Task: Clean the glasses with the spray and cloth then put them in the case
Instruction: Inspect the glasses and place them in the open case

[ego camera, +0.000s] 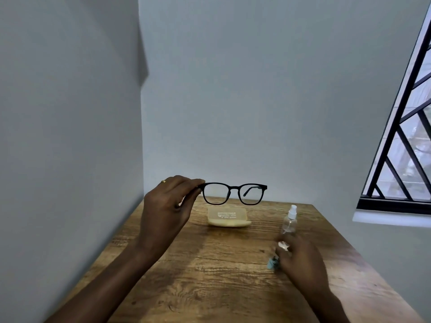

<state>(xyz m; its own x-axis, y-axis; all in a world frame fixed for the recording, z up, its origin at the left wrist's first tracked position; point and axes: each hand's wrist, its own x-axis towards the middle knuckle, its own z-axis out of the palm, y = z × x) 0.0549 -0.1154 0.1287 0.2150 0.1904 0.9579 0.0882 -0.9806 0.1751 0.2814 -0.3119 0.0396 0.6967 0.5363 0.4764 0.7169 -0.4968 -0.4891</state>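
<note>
Glasses [235,193], black-framed with arms unfolded, are held up above the desk [210,264] by the left hand [166,206], whose fingers [196,183] pinch one temple. The pale case [228,216] lies below. The right hand [300,257], fingers curled, reaches low beside the spray bottle [290,220], touching a bluish cloth [272,263].

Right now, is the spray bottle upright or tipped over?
Upright: the spray bottle stands on the wooden table, nozzle on top.
</note>
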